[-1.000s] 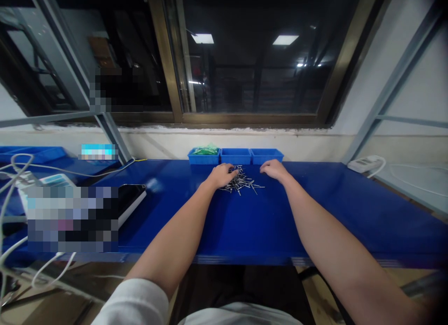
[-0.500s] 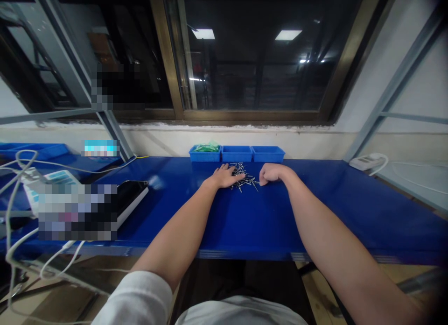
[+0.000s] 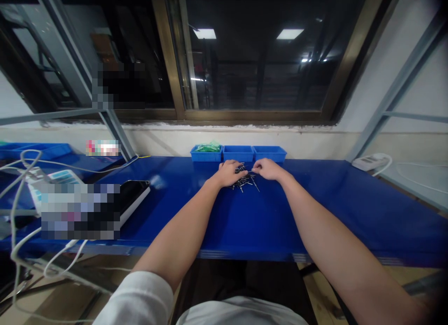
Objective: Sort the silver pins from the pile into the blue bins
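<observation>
A pile of thin metal rivets (image 3: pixel 241 181), silver and dark, lies on the blue table in front of me. My left hand (image 3: pixel 228 173) rests palm down over its left side, fingers and thumb apart, hiding part of the heap. At the pile's right edge, my right hand (image 3: pixel 266 169) is closed, thumb and index finger pinching the end of one thin rivet (image 3: pixel 249 171). That rivet points left toward my left thumb. Its far end is hard to make out among the others.
Behind the pile stand three blue bins: a left bin (image 3: pixel 192 155) holding a green plastic bag, a middle bin (image 3: pixel 238 156) and a right bin (image 3: pixel 269 156). A dark-screened device (image 3: pixel 135 194) and white cables lie left; a white power strip (image 3: pixel 367 161) lies far right.
My right hand has moved left to the pile and now pinches a rivet. My left hand has shifted slightly right, its fingers drawn closer together over the heap.
</observation>
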